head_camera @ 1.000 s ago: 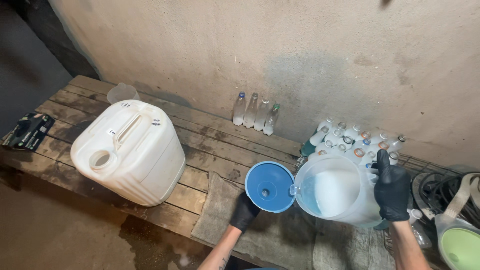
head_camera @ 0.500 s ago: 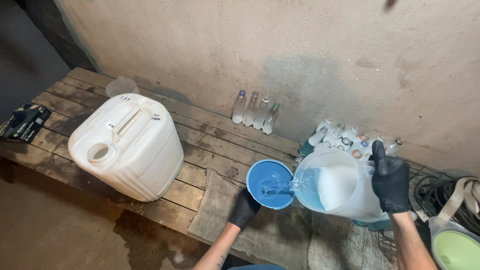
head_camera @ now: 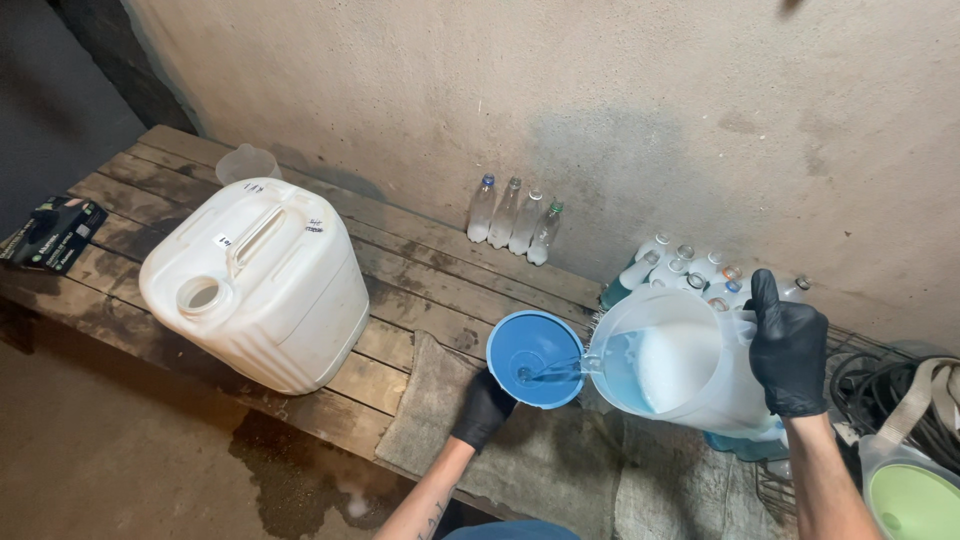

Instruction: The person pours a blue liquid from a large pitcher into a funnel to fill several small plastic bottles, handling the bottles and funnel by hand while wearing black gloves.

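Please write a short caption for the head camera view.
Gloved right hand tilts a clear jug, pouring liquid into a blue funnel steadied by the left hand.

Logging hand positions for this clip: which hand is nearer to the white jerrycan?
Left. The left hand holds the blue funnel just right of the white jerrycan. The right hand grips the pouring jug farther right, beyond the funnel.

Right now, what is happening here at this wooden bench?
A person in black gloves is pouring blue liquid from a clear plastic jug, tilted by the right hand, into a blue funnel. The left hand grips below the funnel, above a grey cloth. A white jerrycan stands uncapped on the wooden bench.
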